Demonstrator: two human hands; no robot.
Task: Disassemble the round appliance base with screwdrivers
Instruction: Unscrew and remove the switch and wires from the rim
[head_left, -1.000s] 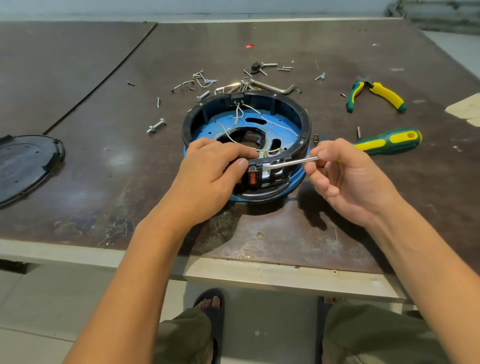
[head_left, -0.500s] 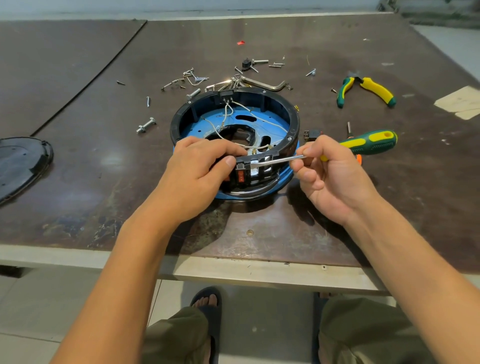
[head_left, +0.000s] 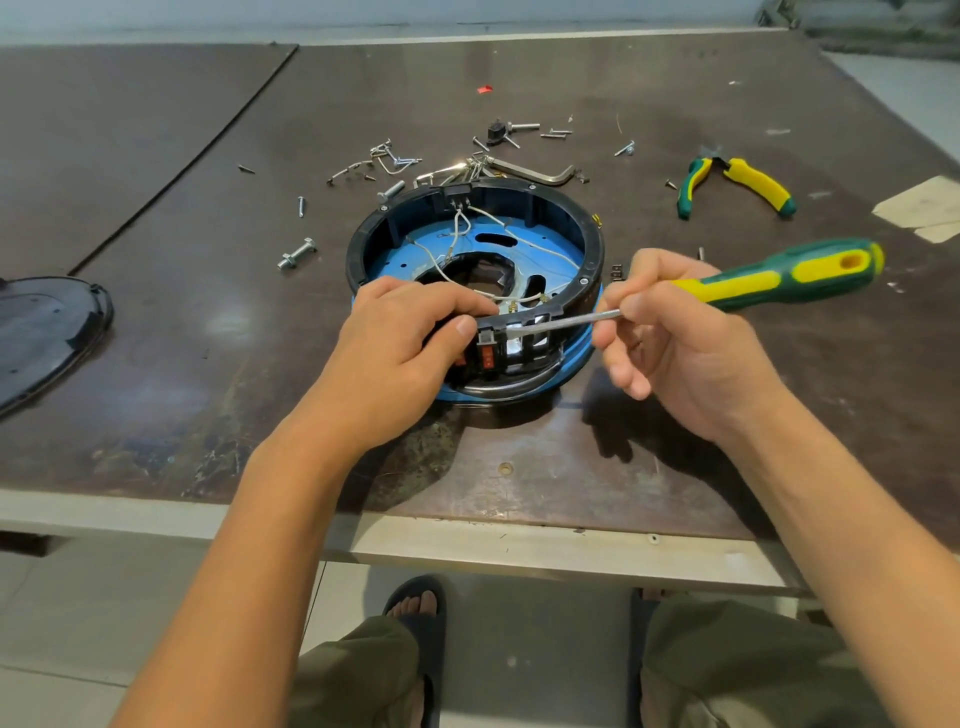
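The right hand (head_left: 680, 343) has its thumb and fingers closed round the steel shank of a green-and-yellow-handled screwdriver (head_left: 779, 278), whose tip lies against the near rim of the round black-and-blue plastic appliance base (head_left: 475, 283), just beside the left thumb. The left hand (head_left: 400, 343) is clamped over that same near rim, fingers curled inside the ring, thumb pressed on the outer wall next to a small red switch (head_left: 487, 358).

The base sits near the front edge of the dark brown worn table (head_left: 675, 467), with bare tabletop to either side and in front. It is open-topped: a black ring wall around a blue floor plate with cut-outs and thin white wires. Behind it lie scattered loose screws and bolts (head_left: 297, 254) and green-and-yellow pliers (head_left: 737, 184); a black round cover (head_left: 47, 332) lies well to the left.

Both forearms reach forward from below, wrists angled inward towards the base.
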